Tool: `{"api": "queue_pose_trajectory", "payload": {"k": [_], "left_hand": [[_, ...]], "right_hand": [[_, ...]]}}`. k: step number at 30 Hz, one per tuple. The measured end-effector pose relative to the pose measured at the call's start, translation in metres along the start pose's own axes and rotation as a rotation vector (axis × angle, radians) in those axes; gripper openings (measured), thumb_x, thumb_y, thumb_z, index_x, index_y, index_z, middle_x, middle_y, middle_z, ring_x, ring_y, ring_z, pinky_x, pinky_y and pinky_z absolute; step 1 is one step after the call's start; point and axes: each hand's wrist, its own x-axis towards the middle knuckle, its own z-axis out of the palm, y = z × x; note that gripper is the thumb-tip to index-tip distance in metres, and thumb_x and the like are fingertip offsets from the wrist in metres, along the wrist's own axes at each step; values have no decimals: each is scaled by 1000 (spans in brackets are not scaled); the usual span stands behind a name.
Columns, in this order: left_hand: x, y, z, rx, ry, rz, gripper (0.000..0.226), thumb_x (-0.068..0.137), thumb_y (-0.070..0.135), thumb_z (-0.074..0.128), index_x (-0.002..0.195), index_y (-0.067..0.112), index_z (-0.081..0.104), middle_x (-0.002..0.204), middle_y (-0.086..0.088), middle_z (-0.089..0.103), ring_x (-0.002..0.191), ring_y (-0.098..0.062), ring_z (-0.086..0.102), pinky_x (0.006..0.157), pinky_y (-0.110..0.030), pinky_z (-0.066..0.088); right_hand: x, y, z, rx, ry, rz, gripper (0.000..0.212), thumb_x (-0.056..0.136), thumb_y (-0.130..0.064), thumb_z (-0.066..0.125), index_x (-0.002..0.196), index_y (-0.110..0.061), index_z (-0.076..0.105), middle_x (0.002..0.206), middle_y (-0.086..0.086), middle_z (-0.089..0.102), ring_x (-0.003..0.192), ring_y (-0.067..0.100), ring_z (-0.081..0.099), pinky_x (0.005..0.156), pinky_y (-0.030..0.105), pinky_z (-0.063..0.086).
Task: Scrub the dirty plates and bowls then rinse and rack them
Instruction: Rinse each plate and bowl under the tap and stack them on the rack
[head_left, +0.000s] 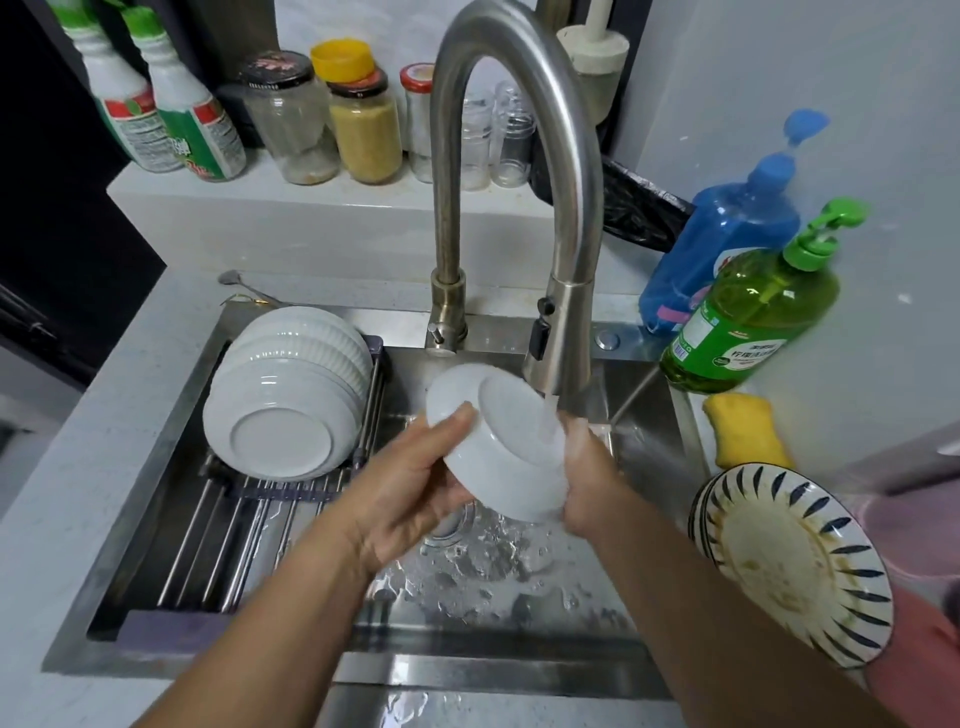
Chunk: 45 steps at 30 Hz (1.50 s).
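Both hands hold a white bowl (498, 441) bottom-up over the sink (519, 587), under water running from the steel faucet (558, 332). My left hand (415, 483) grips its left rim with fingers curled over the outside. My right hand (587, 467) holds its right side, in the stream. Several white ribbed bowls (285, 395) lie stacked upside down on the roll-up rack (223, 540) at the sink's left. A stack of dirty plates with blue dashes (800, 561) sits on the counter at right.
A yellow sponge (748, 431) lies beside green (753, 312) and blue (727, 228) soap bottles at right. Jars (363, 124) and cleaner bottles (171, 109) line the ledge behind the sink. A spoon (244, 286) lies at the back left.
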Motion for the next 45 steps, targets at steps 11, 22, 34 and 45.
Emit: {"api": "queue_pose_trajectory", "payload": {"k": [11,22,34,45], "left_hand": [[-3,-26,1,451,-68,55,66,75,-10,82,131,15,60,122,-12,72,118,-32,66,99,-47,56],[4,-35,18,435,-13,-71,52,75,-19,72,121,5,65,112,-17,75,110,-36,70,101,-53,54],[17,-36,-21,-10,147,-101,57,79,-1,77,132,7,60,122,-23,70,105,-38,71,79,-58,61],[65,-53,37,1428,381,81,72,96,70,5,159,39,20,168,-9,21,153,-34,21,122,-59,19]], "right_hand": [[-2,-20,-6,-18,87,-38,54,90,-62,55,103,-11,69,95,15,73,93,38,67,89,49,54],[-54,-50,33,-892,-83,-186,59,97,-71,30,137,-31,49,135,7,56,123,30,53,112,43,35],[6,-4,-40,-170,-170,85,73,72,-71,73,121,-16,73,119,18,72,110,43,68,100,65,49],[-34,21,-10,-71,268,-83,58,82,-69,61,95,-14,74,92,4,77,88,28,72,89,49,58]]}}
